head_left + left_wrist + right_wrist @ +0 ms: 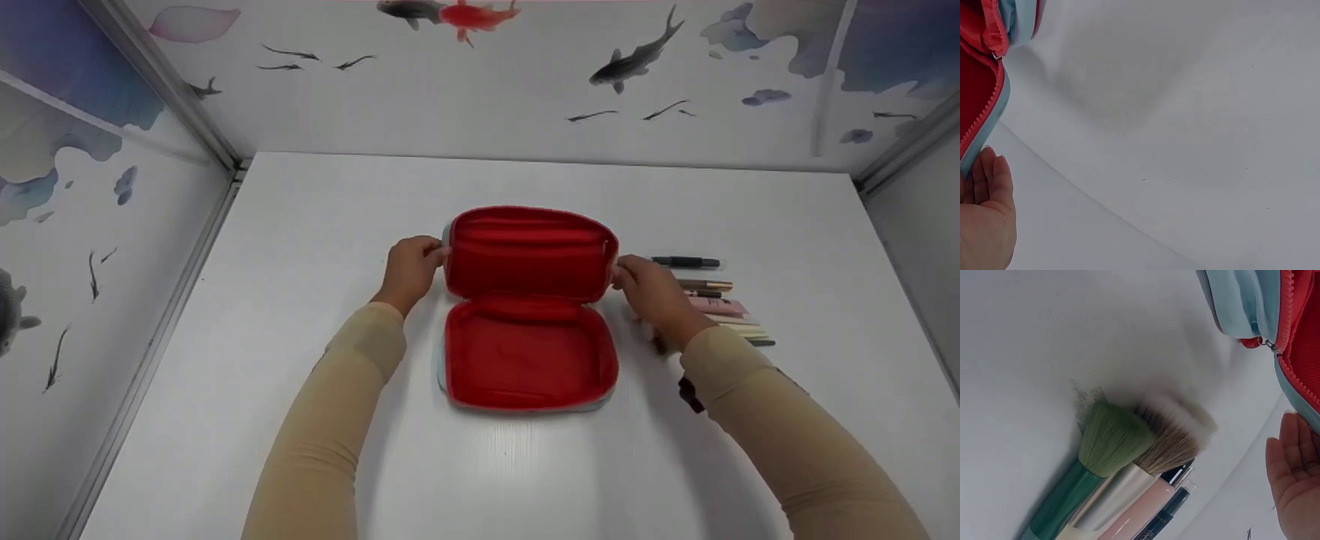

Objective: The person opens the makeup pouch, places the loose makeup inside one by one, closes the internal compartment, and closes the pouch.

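Both hands (409, 268) (654, 289) — on red-lined case (525, 316)

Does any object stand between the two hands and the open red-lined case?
Nothing visible stands between: the left hand and right hand hold the case by its edges. The brushes lie to its right.

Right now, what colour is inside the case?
The case's inside is red, clearest in the head view.

The case (531, 352) is red inside, pale blue outside; the worktop (300, 225) is white, a brush (1112, 439) at right green, the far wall (487, 105) white with grey and red fish (634, 64).
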The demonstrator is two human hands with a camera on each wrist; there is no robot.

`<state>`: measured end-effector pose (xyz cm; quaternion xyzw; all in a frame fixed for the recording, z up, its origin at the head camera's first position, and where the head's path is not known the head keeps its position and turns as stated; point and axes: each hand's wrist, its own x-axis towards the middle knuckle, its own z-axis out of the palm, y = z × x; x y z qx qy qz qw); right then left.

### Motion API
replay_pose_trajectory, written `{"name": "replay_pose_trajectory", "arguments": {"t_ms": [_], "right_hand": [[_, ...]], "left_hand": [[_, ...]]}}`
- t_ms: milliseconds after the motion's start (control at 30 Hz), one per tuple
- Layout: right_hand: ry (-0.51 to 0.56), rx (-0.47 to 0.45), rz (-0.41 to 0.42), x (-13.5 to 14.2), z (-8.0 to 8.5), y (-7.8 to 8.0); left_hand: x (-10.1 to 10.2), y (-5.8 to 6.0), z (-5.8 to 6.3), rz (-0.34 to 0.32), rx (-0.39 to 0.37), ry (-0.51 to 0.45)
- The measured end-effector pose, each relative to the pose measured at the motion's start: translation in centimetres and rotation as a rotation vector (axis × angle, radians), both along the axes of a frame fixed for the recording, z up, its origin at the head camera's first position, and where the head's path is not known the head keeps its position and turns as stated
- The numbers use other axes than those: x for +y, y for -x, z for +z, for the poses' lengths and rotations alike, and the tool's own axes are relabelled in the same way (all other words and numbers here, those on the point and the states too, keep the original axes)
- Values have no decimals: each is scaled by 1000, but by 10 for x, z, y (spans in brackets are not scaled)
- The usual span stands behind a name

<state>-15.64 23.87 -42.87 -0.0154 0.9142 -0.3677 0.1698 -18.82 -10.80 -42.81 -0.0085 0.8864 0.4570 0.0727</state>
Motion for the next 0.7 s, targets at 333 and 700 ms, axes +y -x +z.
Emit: {"name": "replay_pose_trajectory", "arguments": {"t_ms": [333,700], "right_hand": [[24,4,1,-2,-2,9],[-41,15,39,-1,-7,20]], "left_hand": [[6,8,-6,21,-19,-10],[12,13,-10,33,-74,13]]}}
